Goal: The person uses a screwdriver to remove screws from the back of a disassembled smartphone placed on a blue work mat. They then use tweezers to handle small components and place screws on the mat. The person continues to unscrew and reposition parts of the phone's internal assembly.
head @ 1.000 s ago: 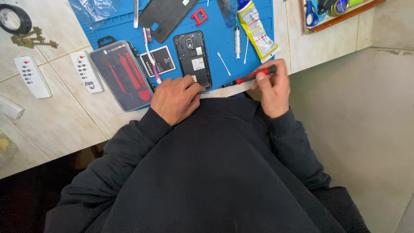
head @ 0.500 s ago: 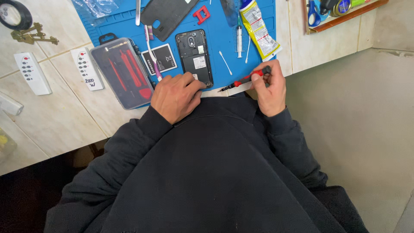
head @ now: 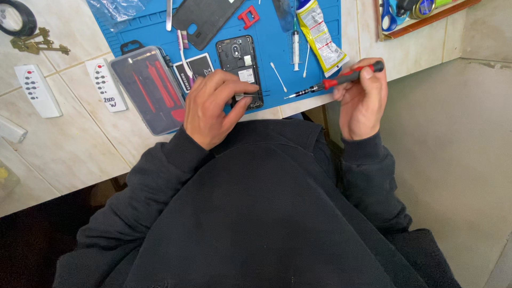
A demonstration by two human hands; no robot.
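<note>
An opened black phone (head: 238,60) with its back off lies on a blue work mat (head: 272,42). My left hand (head: 216,106) rests on the phone's lower end, fingers pressing on it. My right hand (head: 362,98) is off the mat's right side and grips a red and black precision screwdriver (head: 336,82), its tip pointing left over the mat's near edge. The phone's black back cover (head: 205,18) lies further up the mat.
A clear case of red tools (head: 152,88) sits left of my left hand. A syringe (head: 295,45), a cotton swab (head: 278,76), a tube (head: 318,34) and a red pick (head: 248,16) lie on the mat. Two white remotes (head: 37,90) and keys (head: 37,42) lie at left.
My left hand has moved up onto the phone's lower end. My right hand has lifted the screwdriver and shifted it rightwards, away from the mat.
</note>
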